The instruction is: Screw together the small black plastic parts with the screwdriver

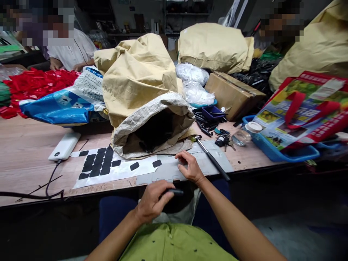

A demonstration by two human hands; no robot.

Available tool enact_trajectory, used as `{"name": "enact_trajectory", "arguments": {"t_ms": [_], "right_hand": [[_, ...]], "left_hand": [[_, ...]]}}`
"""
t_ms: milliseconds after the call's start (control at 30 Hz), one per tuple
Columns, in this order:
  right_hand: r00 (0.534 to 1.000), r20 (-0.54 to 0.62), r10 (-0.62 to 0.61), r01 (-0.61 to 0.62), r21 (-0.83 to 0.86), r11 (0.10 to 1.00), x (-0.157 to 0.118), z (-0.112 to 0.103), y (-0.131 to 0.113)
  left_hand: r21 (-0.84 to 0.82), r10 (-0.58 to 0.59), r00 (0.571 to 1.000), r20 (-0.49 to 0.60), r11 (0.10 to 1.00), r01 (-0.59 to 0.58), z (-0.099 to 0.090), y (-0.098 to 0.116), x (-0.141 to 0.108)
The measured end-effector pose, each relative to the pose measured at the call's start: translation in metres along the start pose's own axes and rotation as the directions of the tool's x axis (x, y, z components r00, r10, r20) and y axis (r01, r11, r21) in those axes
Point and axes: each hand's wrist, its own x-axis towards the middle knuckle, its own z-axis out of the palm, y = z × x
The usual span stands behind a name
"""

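My left hand [154,199] is closed around a small dark, rod-like piece [177,191] at the table's front edge; its exact kind I cannot make out. Above the grey board [170,167], my right hand [190,166] has its fingers curved, thumb and forefinger apart, with nothing visible between them. A hammer [210,156] with a black handle lies on the board just right of that hand. Beyond both hands, a large woven sack [141,112] lies with its mouth towards me and dark pieces inside. Black rounded-square pads [99,161] stick to a white sheet [119,177] on the left.
A white power bank [64,146] with a cable lies left. A blue printed bag [61,105] and a red heap [40,85] are behind it. Right stand a cardboard box [231,92], keys [225,139] and a blue basket [272,150]. Two people sit opposite.
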Motion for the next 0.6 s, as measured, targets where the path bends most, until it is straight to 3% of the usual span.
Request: {"name": "enact_trajectory", "arguments": {"t_ms": [100, 200, 267, 333, 433, 500, 533, 567, 600], "right_hand": [[1.000, -0.007, 0.000, 0.000, -0.012, 1.000, 0.000, 0.002, 0.002], [1.000, -0.008, -0.012, 0.012, -0.015, 1.000, 0.000, 0.003, 0.003], [1.000, -0.011, -0.018, 0.018, -0.015, 1.000, 0.000, 0.003, 0.003], [1.000, -0.015, -0.016, 0.016, -0.020, 1.000, 0.000, 0.003, 0.003], [1.000, -0.012, -0.010, 0.010, -0.028, 1.000, 0.000, 0.004, 0.004], [1.000, -0.008, -0.011, 0.011, -0.029, 1.000, 0.000, 0.004, 0.004], [1.000, -0.006, -0.012, 0.012, -0.028, 1.000, 0.000, 0.004, 0.004], [1.000, -0.007, -0.014, 0.014, -0.028, 1.000, 0.000, 0.004, 0.004], [1.000, -0.008, -0.017, 0.017, -0.027, 0.999, 0.000, 0.004, 0.004]], "left_hand": [[0.033, -0.158, 0.979, 0.127, 0.987, 0.155, 0.034, -0.021, -0.024], [0.150, -0.410, 0.900, 0.146, 0.909, 0.390, 0.065, -0.057, -0.032], [0.218, -0.516, 0.840, 0.168, 0.850, 0.479, 0.076, -0.070, -0.031], [0.253, -0.517, 0.830, 0.211, 0.849, 0.464, 0.076, -0.066, -0.027], [0.194, -0.333, 0.915, 0.227, 0.936, 0.293, 0.053, -0.033, -0.013], [0.141, -0.226, 0.972, 0.068, 0.966, 0.215, 0.025, -0.010, 0.005], [0.138, -0.213, 0.973, -0.086, 0.965, 0.223, 0.008, -0.003, 0.017], [0.151, -0.227, 0.940, -0.256, 0.951, 0.271, -0.011, 0.000, 0.031], [0.178, -0.263, 0.875, -0.407, 0.917, 0.358, -0.030, -0.002, 0.045]]}}
